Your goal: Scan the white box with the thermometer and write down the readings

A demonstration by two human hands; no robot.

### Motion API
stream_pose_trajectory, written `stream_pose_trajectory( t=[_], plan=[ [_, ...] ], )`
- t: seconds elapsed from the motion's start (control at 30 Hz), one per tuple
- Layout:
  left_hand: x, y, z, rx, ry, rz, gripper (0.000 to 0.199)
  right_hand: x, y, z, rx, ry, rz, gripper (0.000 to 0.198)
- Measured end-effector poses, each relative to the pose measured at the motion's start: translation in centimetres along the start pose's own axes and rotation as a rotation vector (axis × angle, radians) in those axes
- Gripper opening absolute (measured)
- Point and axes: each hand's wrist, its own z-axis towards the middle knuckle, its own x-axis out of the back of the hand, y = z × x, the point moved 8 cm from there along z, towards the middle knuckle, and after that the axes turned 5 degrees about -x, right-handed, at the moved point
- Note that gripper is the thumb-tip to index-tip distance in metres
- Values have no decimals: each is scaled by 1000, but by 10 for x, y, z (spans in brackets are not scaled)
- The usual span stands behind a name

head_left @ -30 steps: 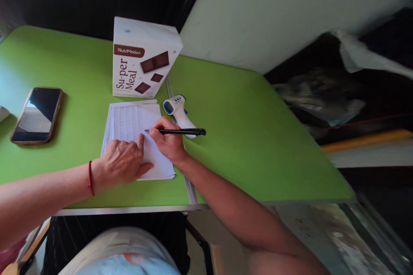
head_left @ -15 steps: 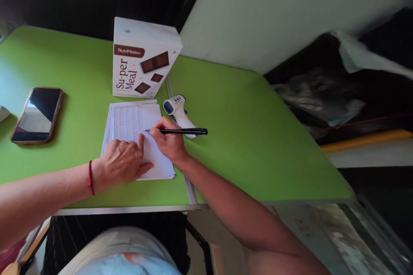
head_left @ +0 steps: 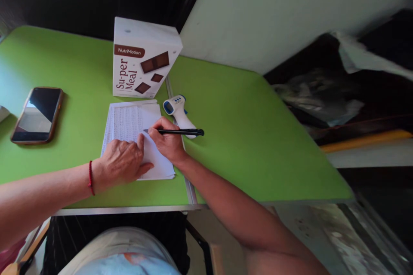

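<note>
A small stack of white paper sheets (head_left: 158,161) lies on the green table, its top sheet filled with columns of handwriting on the left and middle. My right hand (head_left: 168,141) grips a black pen (head_left: 185,132), whose tip meets the sheet at the edge of the written columns. The pen's back end points right. My left hand (head_left: 124,160) rests on the lower left of the sheets, palm down, with thumb and index finger apart and the other fingers bent. It holds nothing and covers some of the writing.
Behind the paper stands a white meal box (head_left: 142,60). A white and blue infrared thermometer (head_left: 180,114) lies just beyond my right hand. To the left is a phone (head_left: 38,114) in a brown case. The green folding table (head_left: 258,146) has a metal seam down its middle.
The pen's back end has shifted slightly left and down, along with a small movement of my right hand. My left hand and the paper have stayed put.
</note>
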Motion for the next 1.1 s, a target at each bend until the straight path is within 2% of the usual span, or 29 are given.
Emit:
stream_pose_trajectory(
  t=[0.27,0.43,0.57,0.67,0.87,0.97,1.1],
  plan=[
    [-2,-1,1,-10,5,9,79,2,-5,0,50,30,47,16],
    [-1,-1,1,-9,1,23,77,6,-3,2,15,57,50,16],
    [0,0,0,-15,1,32,75,18,-4,4,4,164,59,17],
    [0,1,1,-37,23,38,75,26,-3,3,-2,236,155,14],
    [-1,5,3,-84,109,57,70,16,4,3,-75,170,273,15],
    [2,5,4,-97,112,36,61,11,12,5,-128,152,318,15],
    [17,-11,8,-19,104,-84,46,11,19,8,-149,153,301,15]
  ],
)
